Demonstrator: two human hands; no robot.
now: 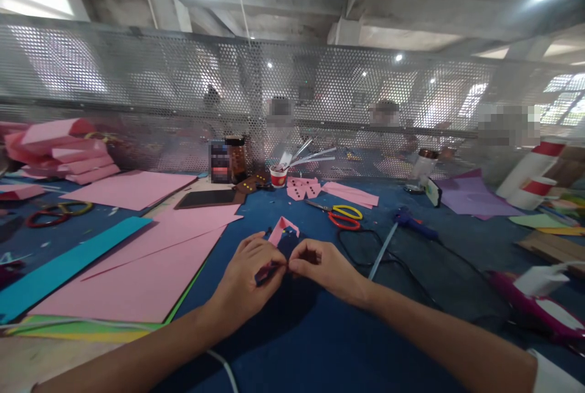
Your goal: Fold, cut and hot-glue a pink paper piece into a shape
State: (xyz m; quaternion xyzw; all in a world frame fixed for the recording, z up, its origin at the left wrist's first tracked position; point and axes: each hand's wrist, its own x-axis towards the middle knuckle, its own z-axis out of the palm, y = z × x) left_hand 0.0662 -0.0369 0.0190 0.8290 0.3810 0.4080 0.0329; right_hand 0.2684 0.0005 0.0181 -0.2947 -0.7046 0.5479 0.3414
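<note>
Near the middle of the blue table, my left hand (258, 265) is closed around a small folded pink paper piece, partly hidden by the fingers. The fingertips of my right hand (322, 263) are pinched together and meet those of my left hand; what they hold is too small to make out. Just beyond my hands stands a folded pink paper strip (278, 231). Farther off lie scissors with red and yellow handles (345, 217) and a pink paper piece with dark dots (303, 188).
Pink sheets (155, 265) and a teal strip (77, 262) cover the left side. A paper cup (278, 177) holds clear sticks at the back. To the right are a blue glue gun (415, 225), its black cable, purple paper (473, 195) and a magenta power strip (534, 308).
</note>
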